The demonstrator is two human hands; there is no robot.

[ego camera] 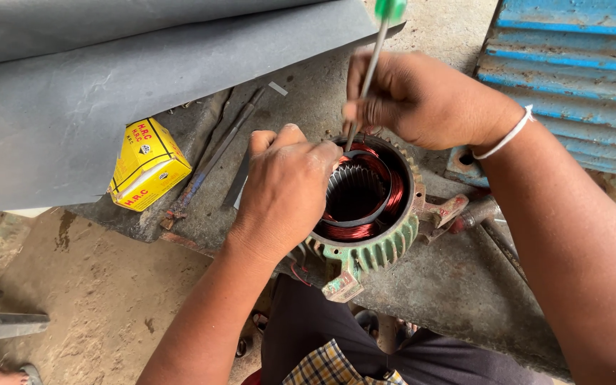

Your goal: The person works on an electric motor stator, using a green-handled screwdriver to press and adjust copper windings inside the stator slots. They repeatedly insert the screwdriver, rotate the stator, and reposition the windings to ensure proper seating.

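A green finned motor stator (379, 246) with red copper windings (393, 192) lies on a worn metal slab (458, 285). My left hand (283, 189) rests on the stator's left rim, fingers gripping its edge. My right hand (422, 100) is closed around a thin screwdriver (366, 78) with a green handle. The tool's tip points down into the windings at the upper rim, right beside my left fingertips.
A small yellow box (147, 164) sits on the slab's left corner beside long flat metal tools (215, 153). A large grey sheet (108, 78) covers the top left. Blue ribbed metal (579, 71) stands at the top right. Bare dusty floor (87, 299) lies below.
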